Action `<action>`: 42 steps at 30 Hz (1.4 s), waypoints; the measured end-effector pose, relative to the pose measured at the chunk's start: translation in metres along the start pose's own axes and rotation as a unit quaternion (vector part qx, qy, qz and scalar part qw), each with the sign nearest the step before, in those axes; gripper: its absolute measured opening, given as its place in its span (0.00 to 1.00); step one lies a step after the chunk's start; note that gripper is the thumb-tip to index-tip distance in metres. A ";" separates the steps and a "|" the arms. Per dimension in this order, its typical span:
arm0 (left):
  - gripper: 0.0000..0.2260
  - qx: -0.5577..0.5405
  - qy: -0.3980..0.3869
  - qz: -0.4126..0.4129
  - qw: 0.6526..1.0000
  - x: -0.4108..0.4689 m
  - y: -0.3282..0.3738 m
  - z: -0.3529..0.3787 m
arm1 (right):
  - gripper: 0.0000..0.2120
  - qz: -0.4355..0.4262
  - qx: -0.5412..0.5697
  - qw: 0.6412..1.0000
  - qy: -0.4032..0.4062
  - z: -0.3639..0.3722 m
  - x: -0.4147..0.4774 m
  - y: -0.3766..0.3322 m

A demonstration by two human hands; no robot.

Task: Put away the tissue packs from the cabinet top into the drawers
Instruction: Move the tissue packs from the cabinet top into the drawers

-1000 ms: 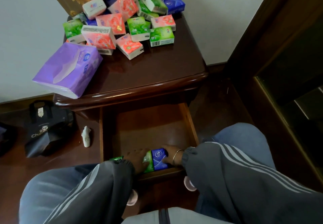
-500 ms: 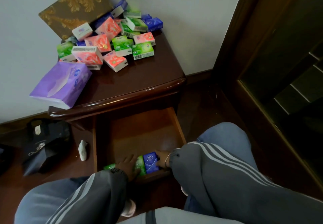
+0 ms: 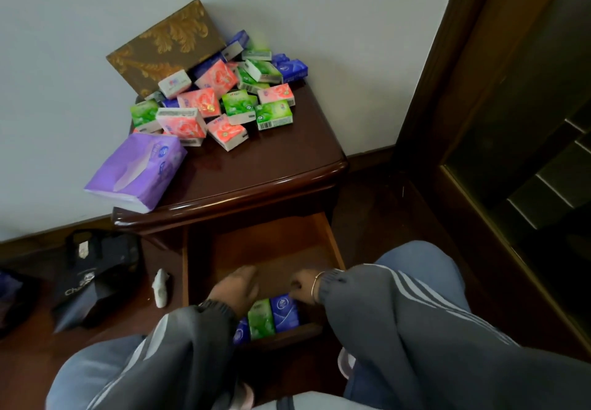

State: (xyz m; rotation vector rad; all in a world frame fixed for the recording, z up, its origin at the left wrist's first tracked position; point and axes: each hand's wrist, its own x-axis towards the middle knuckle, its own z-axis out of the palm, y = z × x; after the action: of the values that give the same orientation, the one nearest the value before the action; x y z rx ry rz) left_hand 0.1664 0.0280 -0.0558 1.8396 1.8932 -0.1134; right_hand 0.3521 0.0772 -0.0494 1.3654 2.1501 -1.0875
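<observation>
A heap of small tissue packs in pink, green and blue lies at the back of the dark wooden cabinet top. A large purple pack overhangs its left front corner. Below, the drawer stands pulled out. At its front edge a green pack stands between two blue packs, upright and side by side. My left hand hovers just above them with fingers apart and nothing in it. My right hand is beside the blue pack, fingers curled and holding nothing.
A brown box with gold leaf pattern leans on the wall behind the heap. A black bag and a crumpled white tissue lie on the floor to the left. A dark door frame rises on the right. My knees flank the drawer.
Both hands have let go of the packs at the drawer's front and lifted slightly toward the cabinet. The camera has tilted up, showing more wall.
</observation>
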 end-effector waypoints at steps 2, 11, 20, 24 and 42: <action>0.14 -0.019 0.083 0.070 0.994 -0.002 0.007 -0.029 | 0.17 -0.027 0.022 0.999 0.034 -0.021 -0.006 -0.004; 0.13 0.028 0.342 0.177 0.923 0.007 0.025 -0.172 | 0.06 -0.172 0.111 0.918 0.341 -0.166 -0.060 -0.034; 0.20 0.158 0.348 0.037 0.923 0.085 0.024 -0.206 | 0.21 -0.096 0.003 0.887 0.451 -0.252 0.013 -0.043; 0.26 0.215 0.359 0.003 0.908 0.106 0.026 -0.206 | 0.32 -0.068 -0.009 0.895 0.440 -0.253 0.046 -0.040; 0.21 0.129 0.329 -0.094 0.931 0.164 0.078 -0.239 | 0.24 -0.076 -0.146 0.915 0.369 -0.259 0.044 -0.008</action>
State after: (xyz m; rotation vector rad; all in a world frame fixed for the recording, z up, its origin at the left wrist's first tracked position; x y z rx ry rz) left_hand 0.1778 0.2781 0.1094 2.0275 2.6197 0.2356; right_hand 0.3489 0.3003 0.0888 1.6476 2.8281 -0.2519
